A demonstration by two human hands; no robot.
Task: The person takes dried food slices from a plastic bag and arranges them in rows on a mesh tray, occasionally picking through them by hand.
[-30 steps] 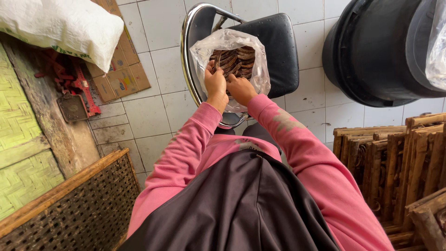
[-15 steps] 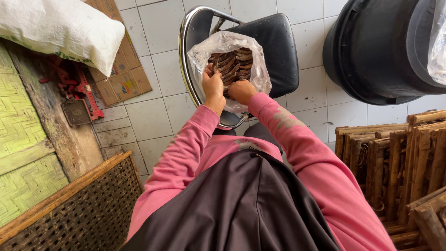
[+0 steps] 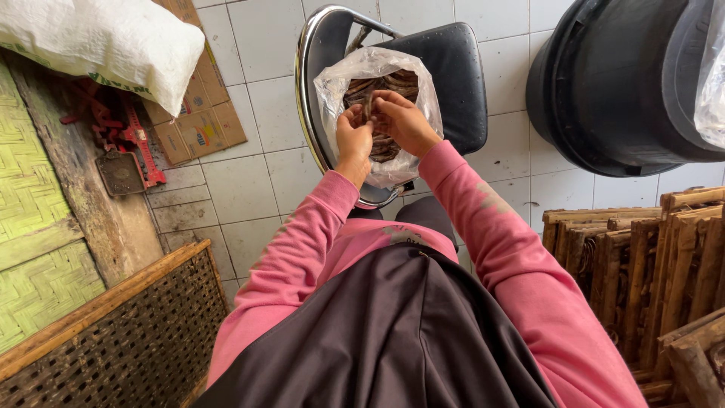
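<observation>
Head view looks straight down a pink-sleeved person's chest to a chair (image 3: 453, 68) with a black seat and a chrome frame. On the seat sits a clear plastic bag (image 3: 336, 91), mouth open upward, full of thin brown sticks (image 3: 389, 79) — what they are made of I cannot tell.

Both hands are at the mouth of the bag, close together and nearly touching. The left hand (image 3: 353, 140) has its fingers curled, and the right hand (image 3: 404, 121) meets it from the other side; between them they pinch one dark stick (image 3: 368, 106), which stands roughly upright above the rest. Neither hand is spread flat; both are closed lightly about that one piece.

Around the chair the floor is white tile. To the left lies a white sack (image 3: 106, 41) on a sheet of cardboard (image 3: 200, 125), with a red tool (image 3: 140, 143) just beside it, and further left a green woven mat (image 3: 30, 219). A low woven panel (image 3: 121, 332) with a wooden rim stands at the lower left, near the person's left elbow. At the upper right is a large black tub (image 3: 612, 91) — well apart from the hands — and below it a stack of wooden frames (image 3: 642, 264). A dark apron or skirt covers the person's lap.
</observation>
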